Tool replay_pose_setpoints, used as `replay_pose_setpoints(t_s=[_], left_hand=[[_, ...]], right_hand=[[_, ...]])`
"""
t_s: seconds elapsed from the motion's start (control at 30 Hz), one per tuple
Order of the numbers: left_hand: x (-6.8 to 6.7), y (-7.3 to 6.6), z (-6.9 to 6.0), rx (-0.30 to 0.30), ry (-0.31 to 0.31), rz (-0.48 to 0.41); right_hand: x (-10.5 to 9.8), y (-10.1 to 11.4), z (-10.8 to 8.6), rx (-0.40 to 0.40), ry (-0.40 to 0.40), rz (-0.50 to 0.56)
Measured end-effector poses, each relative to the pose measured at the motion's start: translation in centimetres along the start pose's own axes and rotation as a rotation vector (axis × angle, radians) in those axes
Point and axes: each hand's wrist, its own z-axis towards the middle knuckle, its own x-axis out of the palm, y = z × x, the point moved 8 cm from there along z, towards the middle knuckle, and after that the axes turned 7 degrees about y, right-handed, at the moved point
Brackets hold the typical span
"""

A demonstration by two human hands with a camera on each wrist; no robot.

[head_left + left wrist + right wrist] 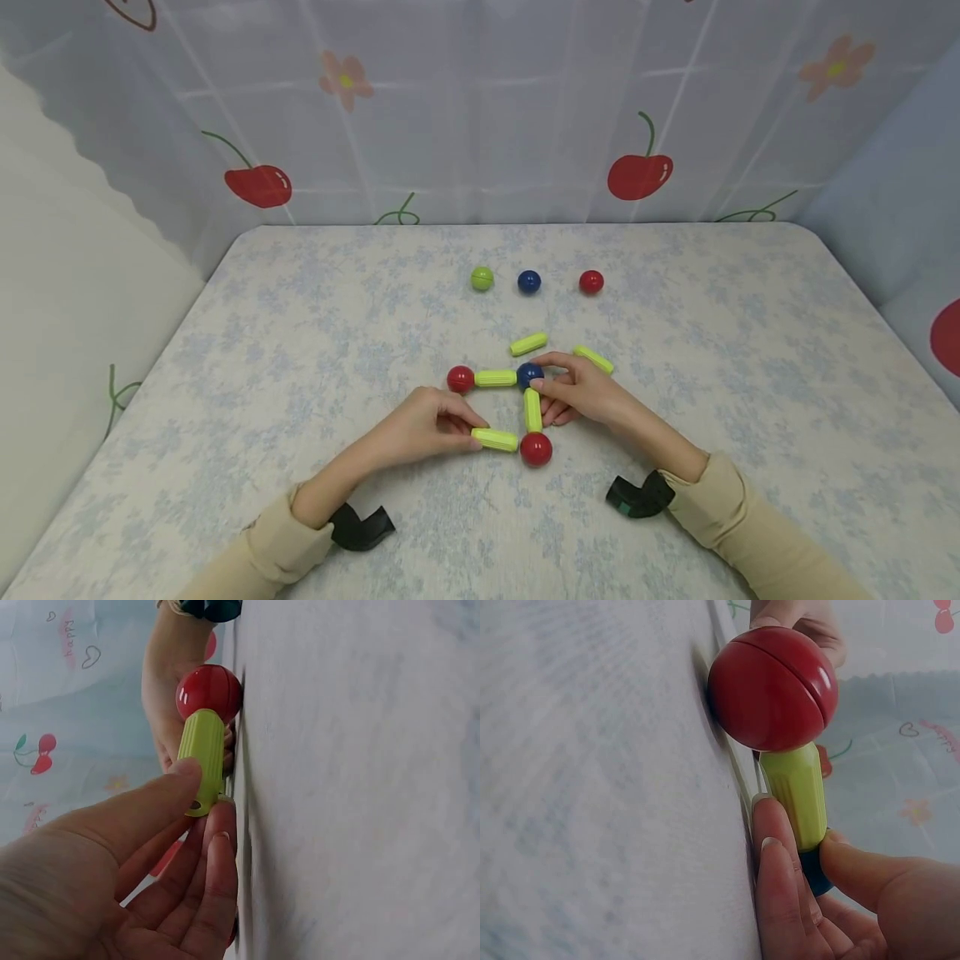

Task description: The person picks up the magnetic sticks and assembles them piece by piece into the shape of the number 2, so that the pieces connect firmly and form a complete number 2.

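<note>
The right hand (581, 393), grip narrowed to a pinch, holds the corner blue ball (528, 375). Left of that ball, a ribbed lime rod (496, 378) joins a red ball (461, 379); on its near side, a second rod (532, 411) joins a nearer red ball (536, 450). Near-left of the corner ball, the left hand (423, 427) pinches a third rod (497, 440).

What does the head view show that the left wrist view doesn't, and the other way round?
Only the head view: the green ball, the back blue ball, and the front blue ball that the right hand holds.

Only the left wrist view: the printed word "happy" and a dark spot on the near end of the held stick.

Both: the left hand pinching that stick, a red ball at its other end, and the right hand.
</note>
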Motion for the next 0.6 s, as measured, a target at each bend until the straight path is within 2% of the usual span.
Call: replay_pose_setpoints(t_s=[0.13, 0.4, 0.47, 0.6], left_hand=[[0.5, 0.1, 0.0, -0.008, 0.015, -0.019], [0.7, 0.4, 0.0, 0.004, 0.005, -0.028], [0.8, 0.5, 0.0, 0.002, 0.008, -0.028], [0.9, 0.4, 0.0, 0.002, 0.014, -0.02]], right_hand=[[0.0, 0.1, 0.0, -0.003, -0.001, -0.002], [0.0, 0.3, -0.1, -0.009, -0.008, -0.031], [-0.1, 0.8, -0.6, -0.037, -0.022, -0.108], [0.0, 2.4, -2.3, -0.157, -0.028, -0.344]])
